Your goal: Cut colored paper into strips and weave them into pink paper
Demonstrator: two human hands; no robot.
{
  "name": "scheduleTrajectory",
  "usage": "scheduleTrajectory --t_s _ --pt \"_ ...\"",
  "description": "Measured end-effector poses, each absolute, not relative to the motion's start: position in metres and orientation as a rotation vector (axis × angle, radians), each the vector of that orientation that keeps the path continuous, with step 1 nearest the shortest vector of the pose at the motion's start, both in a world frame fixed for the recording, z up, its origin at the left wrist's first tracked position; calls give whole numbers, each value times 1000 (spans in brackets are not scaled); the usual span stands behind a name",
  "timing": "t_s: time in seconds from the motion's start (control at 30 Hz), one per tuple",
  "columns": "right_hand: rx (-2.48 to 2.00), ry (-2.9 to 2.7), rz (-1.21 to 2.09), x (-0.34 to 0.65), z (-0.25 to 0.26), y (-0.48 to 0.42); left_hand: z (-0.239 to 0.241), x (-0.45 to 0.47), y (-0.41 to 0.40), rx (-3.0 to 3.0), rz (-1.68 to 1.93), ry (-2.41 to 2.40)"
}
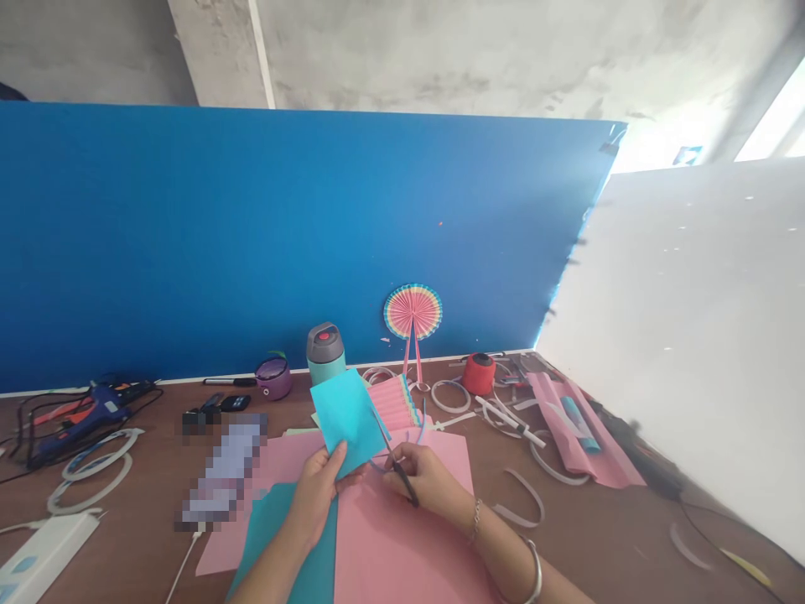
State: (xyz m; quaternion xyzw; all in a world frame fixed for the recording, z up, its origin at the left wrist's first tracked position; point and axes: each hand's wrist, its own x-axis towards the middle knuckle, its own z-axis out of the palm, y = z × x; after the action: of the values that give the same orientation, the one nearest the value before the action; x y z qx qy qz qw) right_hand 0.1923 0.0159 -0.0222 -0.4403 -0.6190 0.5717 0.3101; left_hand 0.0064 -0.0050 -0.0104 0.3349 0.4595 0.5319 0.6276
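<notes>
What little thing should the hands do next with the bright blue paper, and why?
Probably make one small snip along the right edge of the bright blue paper: the scissors, held in the right hand, have their blades there, and the left hand grips the sheet's lower end.

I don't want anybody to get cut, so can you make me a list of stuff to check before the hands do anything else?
1. Left hand gripping the blue sheet: ok.
2. Right hand holding the scissors: ok.
3. Scissors near the sheet's right edge: ok.
4. All left-hand fingertips safely away from the scissors: cannot tell; the sheet hides some.
5. Bottle standing upright: ok.
6. Desk free of loose bits: not ok; a curled strip lies to the right.
</notes>
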Motion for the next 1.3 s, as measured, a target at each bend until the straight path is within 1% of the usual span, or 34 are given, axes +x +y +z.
scheduleTrajectory --t_s 0.37,0.53,0.73,1.3 --pt "-1209 -1640 1521 194 -21 10 -9 5 -8 788 1204 1080" --pt "-1207 -1699 1493 195 -22 8 -6 6 -9 864 1224 1001" --pt "-1204 -1756 1462 195 -23 8 -12 1 -6 821 1261 1103" --pt "-1126 -1614 1547 189 -38 7 -14 8 -12 889 1223 1141"
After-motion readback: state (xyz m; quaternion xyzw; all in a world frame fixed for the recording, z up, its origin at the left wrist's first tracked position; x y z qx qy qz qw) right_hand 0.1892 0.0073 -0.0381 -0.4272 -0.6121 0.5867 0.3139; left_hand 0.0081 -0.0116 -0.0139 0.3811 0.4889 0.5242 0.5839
